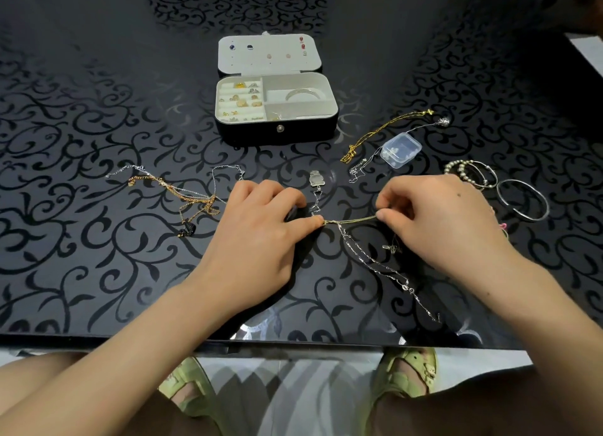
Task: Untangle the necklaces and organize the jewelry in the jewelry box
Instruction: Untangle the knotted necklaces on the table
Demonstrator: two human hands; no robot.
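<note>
Black scroll-patterned table [98,272]. At its far centre, jewelry box [277,133], lid open, rings [241,99] in the left slots, a bangle [301,93] in the right compartment. Nearer, left grip [257,239] and right grip [440,220], fingers curled. Left of both, necklace tangle [192,197] lying loose. Between them, silver chain [375,259] trailing toward the near edge, tangled with a short gold chain [350,220], taut, each end pinched by one grip.

text: none legible | labels: none | brands: none | numbers: none | signs: none
</note>
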